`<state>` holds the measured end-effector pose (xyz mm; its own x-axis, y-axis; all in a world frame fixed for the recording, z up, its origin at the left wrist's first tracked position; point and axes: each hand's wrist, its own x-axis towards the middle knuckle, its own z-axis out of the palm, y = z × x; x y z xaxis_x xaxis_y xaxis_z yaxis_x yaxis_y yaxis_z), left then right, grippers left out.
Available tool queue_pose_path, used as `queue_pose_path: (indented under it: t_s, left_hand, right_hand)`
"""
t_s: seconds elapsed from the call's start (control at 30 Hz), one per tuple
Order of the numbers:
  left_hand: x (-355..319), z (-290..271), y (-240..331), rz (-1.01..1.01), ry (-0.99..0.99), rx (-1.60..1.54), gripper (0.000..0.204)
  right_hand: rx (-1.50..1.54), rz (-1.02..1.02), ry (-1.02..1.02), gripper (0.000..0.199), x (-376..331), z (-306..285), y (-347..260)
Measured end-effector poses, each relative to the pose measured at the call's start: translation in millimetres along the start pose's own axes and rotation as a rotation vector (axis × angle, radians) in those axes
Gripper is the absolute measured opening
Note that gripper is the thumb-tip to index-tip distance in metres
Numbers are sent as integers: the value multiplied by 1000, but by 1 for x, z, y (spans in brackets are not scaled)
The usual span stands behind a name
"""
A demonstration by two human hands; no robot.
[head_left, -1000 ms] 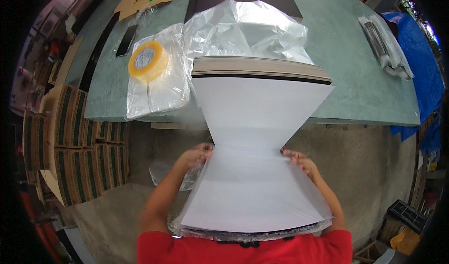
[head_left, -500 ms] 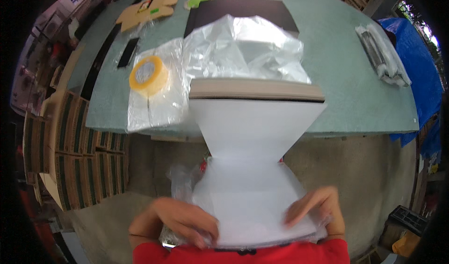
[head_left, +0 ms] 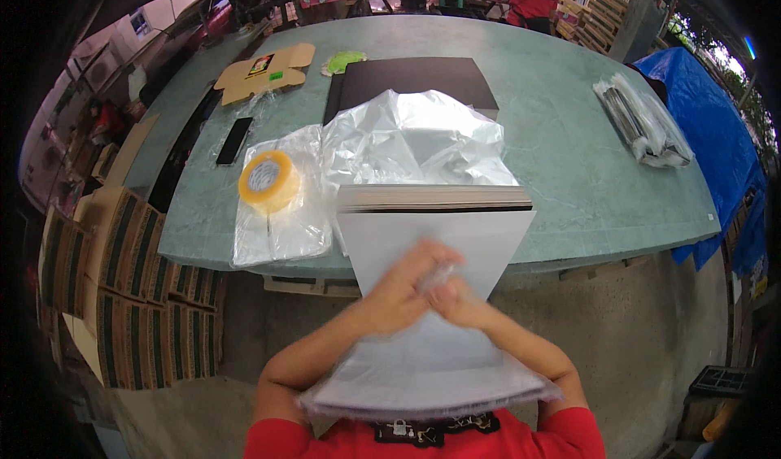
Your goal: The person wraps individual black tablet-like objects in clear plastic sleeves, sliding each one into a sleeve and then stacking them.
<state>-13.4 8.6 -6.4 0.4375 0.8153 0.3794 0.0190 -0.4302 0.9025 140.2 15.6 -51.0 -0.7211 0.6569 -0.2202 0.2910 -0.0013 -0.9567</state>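
My left hand (head_left: 397,298) and my right hand (head_left: 457,303) are together in front of my chest, fingers closed and a little blurred. Bunched clear plastic (head_left: 438,278) shows between them. Below, a broad white flat thing (head_left: 423,369) inside clear plastic film reaches toward my red shirt. Behind my hands a white panel (head_left: 370,243) slopes up to a thick, layered stack edge (head_left: 435,199) at the table's near edge. Whether the white panel and the lower white thing are one piece is hidden by my hands.
On the green table (head_left: 569,134) lie crumpled clear plastic (head_left: 415,138), a yellow tape roll (head_left: 269,182) on folded bags, a black phone (head_left: 235,141), a dark flat board (head_left: 415,83), flattened cardboard (head_left: 264,70) and a plastic-wrapped bundle (head_left: 643,121). Stacked cartons (head_left: 150,329) stand at left.
My hands have come up from either side of the lower white thing and met in the middle, gathering the clear plastic. The view has tilted up, showing more of the table's far side.
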Motion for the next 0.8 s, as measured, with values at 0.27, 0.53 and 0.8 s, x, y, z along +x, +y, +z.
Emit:
queue_pose_path:
  t_s: [0.27,0.53,0.8]
  left_hand:
    - [-13,-22,6,-407,487,-407,16]
    - [-22,-37,19,-207,123,28,11]
    - [-18,-60,27,-146,350,217,13]
  right_hand:
    - [349,-37,96,31,-35,-8,-17]
    - [200,-130,151,67,-59,-46,12]
    - [491,16,228,19,-50,-29,-11]
